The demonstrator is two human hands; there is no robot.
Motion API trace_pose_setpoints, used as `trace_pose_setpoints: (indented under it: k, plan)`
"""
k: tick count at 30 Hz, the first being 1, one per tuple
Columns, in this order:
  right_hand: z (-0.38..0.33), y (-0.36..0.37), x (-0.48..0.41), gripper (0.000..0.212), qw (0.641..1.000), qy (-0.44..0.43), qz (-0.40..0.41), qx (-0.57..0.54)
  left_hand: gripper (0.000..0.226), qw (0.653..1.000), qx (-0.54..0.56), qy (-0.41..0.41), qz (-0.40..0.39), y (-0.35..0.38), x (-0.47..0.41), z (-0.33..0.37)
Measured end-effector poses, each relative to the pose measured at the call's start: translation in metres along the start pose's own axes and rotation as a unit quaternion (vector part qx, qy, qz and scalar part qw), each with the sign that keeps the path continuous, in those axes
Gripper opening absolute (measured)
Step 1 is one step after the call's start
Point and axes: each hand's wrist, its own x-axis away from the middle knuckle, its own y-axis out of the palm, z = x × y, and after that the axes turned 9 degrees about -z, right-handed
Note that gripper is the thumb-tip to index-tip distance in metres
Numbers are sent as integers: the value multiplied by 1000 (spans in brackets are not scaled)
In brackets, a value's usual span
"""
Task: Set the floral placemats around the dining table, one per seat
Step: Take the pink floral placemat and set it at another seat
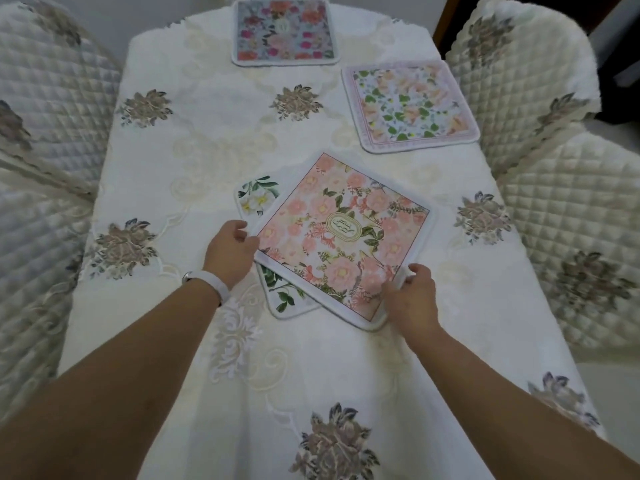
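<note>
One pink placemat point(341, 233), overlapping a white-flowered placemat point(258, 199), is pinched by the left grip point(228, 254) and the right grip point(414, 299).

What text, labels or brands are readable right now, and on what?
On the pink placemat, centre oval: a few letters, tilted, too blurred to read.
On the far placemat, centre oval: too small to read.
No other text shows.
</note>
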Motion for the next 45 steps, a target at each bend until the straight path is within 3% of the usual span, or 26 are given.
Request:
trace_pose_setpoints:
  k: [3, 6, 13, 21, 30, 35, 39, 45]
  plan:
    - [0, -6, -8, 60, 995, 44, 14, -90, 38, 999, 16, -2, 31, 6, -4, -1]
    - [4, -7, -12, 39, 990, 67, -3, -123, 36, 996, 58, -24, 65, 10, -2, 0]
    - [9, 13, 16, 10, 985, 69, -59, -146, 41, 942, 322, -82, 48, 40, 34, 8]
    - [29, 28, 69, 13, 982, 63, -88, -152, 45, 935, 353, -44, -7, 93, 128, -5]
    - [29, -3, 100, 5, 951, 61, -74, -293, 45, 913, 407, -3, -33, 40, 177, -18]
    - [13, -36, 110, 14, 941, 30, -57, -332, 46, 902, 427, 35, -49, 6, 210, -20]
    - [4, -62, 122, 25, 950, -1, -86, -302, 48, 900, 425, 56, -76, -23, 234, -27]
    - [0, -72, 157, 23, 953, -59, -187, -231, 51, 894, 427, 66, -117, -53, 265, -41]
